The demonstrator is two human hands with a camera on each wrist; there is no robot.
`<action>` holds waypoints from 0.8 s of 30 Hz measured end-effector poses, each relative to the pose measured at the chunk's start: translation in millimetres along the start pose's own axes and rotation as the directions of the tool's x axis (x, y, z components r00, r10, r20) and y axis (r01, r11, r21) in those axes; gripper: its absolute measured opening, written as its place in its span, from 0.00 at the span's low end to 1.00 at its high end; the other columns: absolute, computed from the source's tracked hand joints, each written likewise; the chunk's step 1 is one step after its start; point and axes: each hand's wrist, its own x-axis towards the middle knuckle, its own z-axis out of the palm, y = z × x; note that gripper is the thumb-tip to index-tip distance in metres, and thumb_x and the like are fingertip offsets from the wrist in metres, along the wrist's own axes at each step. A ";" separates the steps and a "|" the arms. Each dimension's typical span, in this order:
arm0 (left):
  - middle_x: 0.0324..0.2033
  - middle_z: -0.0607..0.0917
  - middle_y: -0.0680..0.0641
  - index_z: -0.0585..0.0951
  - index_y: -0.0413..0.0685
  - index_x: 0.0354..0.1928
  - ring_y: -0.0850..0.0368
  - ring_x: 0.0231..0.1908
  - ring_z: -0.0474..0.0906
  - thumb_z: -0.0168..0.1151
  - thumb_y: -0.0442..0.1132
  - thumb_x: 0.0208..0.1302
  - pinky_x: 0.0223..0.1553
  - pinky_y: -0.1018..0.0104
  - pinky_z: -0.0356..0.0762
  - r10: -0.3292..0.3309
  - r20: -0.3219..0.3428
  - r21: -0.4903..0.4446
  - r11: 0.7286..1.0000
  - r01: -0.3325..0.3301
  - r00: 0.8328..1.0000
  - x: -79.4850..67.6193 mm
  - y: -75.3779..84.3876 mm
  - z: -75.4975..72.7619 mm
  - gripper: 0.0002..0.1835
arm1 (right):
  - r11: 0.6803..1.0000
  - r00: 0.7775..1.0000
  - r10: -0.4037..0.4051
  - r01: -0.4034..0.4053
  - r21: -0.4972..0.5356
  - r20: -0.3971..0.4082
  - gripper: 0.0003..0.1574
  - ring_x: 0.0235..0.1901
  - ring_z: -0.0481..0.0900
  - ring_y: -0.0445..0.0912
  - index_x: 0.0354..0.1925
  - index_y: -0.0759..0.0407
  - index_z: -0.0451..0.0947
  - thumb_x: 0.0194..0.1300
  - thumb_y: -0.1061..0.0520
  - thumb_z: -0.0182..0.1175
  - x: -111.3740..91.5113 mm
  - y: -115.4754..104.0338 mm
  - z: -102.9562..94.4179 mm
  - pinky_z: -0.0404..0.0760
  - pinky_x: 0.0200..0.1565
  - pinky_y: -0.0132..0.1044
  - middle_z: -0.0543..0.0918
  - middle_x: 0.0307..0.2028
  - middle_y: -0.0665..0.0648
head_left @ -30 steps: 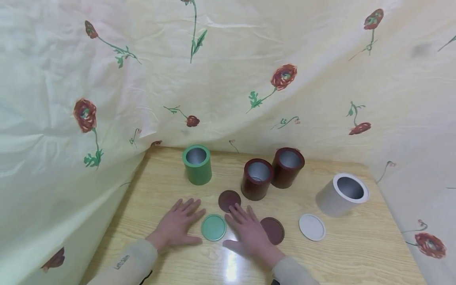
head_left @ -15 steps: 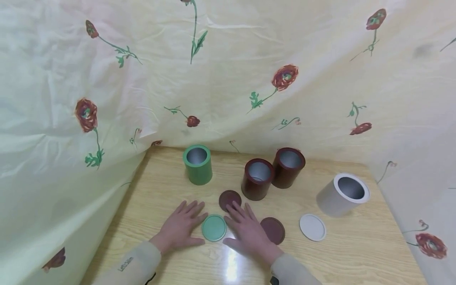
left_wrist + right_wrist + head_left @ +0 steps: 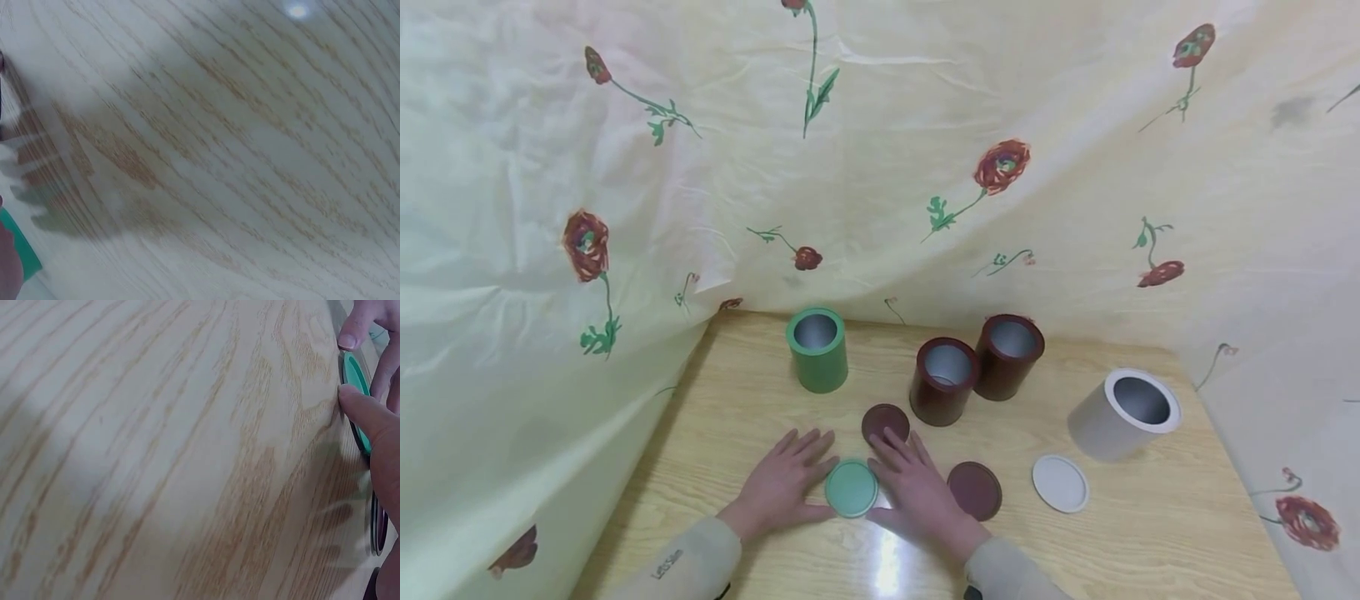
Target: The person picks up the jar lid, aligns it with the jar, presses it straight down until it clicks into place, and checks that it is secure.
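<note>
Over the last second the left hand [image 3: 778,485] has drawn in toward the green disc [image 3: 852,488], so that it and the right hand [image 3: 919,493] now flank it closely, fingers extended and spread, gripping nothing. The disc lies on the bench [image 3: 737,383] between them, nearer the person than the green canister [image 3: 820,367]; thumb contact is unclear. The narrowed gap suggests this disc is the focus, not yet lifted.
</note>
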 end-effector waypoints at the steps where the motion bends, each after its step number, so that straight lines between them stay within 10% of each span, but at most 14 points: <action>1: 0.76 0.73 0.40 0.85 0.53 0.67 0.38 0.74 0.71 0.67 0.76 0.60 0.75 0.34 0.65 0.003 -0.007 0.003 1.000 -0.003 1.000 -0.1 0.3 0.6 0.44 | 1.000 1.000 -0.002 0.002 0.007 -0.005 0.46 0.84 0.48 0.57 0.72 0.56 0.78 0.68 0.30 0.68 0.1 -0.6 0.5 0.43 0.81 0.68 0.60 0.83 0.57; 24: 0.76 0.73 0.43 0.87 0.55 0.64 0.40 0.74 0.71 0.63 0.79 0.61 0.76 0.36 0.63 0.028 -0.034 0.018 0.999 -0.028 0.999 -0.5 -0.6 2.8 0.43 | 0.983 0.999 -0.002 0.012 0.184 -0.052 0.46 0.84 0.50 0.59 0.66 0.59 0.82 0.59 0.36 0.79 5.0 -1.6 6.6 0.43 0.79 0.72 0.63 0.82 0.60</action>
